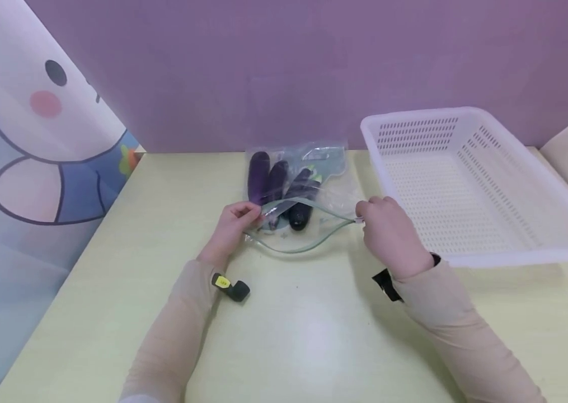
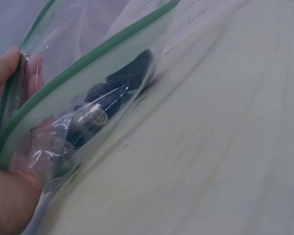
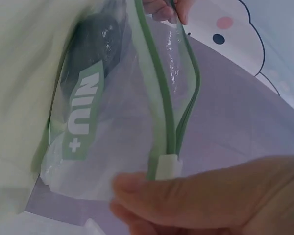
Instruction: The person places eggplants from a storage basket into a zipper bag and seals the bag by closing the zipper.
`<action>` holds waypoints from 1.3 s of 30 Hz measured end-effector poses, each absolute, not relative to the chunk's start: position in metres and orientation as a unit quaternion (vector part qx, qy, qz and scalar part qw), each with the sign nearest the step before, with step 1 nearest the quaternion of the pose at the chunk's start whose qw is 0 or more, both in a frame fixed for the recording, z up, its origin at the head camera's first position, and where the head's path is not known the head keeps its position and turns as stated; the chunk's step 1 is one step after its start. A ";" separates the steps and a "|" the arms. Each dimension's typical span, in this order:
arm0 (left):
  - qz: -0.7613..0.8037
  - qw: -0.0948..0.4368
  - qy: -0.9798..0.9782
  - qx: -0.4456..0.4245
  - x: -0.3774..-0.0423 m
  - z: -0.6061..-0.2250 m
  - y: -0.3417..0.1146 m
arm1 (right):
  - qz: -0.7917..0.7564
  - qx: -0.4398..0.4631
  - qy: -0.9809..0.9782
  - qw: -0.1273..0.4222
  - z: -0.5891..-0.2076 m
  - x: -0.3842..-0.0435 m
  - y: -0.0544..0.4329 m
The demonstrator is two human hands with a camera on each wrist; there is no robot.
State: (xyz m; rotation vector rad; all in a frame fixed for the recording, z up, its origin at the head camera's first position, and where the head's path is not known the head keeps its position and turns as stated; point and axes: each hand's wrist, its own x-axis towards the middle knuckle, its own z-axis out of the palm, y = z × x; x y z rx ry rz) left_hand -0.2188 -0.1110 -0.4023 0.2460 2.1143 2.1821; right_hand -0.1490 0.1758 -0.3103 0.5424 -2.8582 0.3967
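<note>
A clear zip bag (image 1: 309, 248) with green sealing strips lies on the table, its mouth spread toward me. Several dark purple eggplants (image 1: 258, 174) show through the plastic. My left hand (image 1: 230, 230) pinches the left end of the opening between thumb and fingers, some of which show through the film in the left wrist view. At the opposite end, my right hand (image 1: 392, 235) grips the corner beside a white slider (image 3: 167, 166), where the two green strips meet. Green lettering (image 3: 83, 112) is printed on the bag's side.
To the right stands a white perforated plastic basket (image 1: 414, 116), close beside my right hand. A purple wall (image 1: 294, 67) rises behind the pale table (image 1: 289, 336). On the left hangs a panel (image 1: 37, 140) with a cartoon character.
</note>
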 end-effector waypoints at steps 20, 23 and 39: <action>0.661 0.007 0.746 0.076 -0.220 -0.388 -0.115 | 0.233 0.142 -0.955 0.119 -0.303 -0.150 0.178; 0.625 -0.035 0.777 0.071 -0.220 -0.381 -0.114 | 0.240 0.140 -0.954 0.117 -0.301 -0.149 0.179; 0.365 -0.116 0.872 0.303 -0.195 -0.332 -0.046 | 0.216 0.142 -0.961 0.099 -0.297 -0.150 0.183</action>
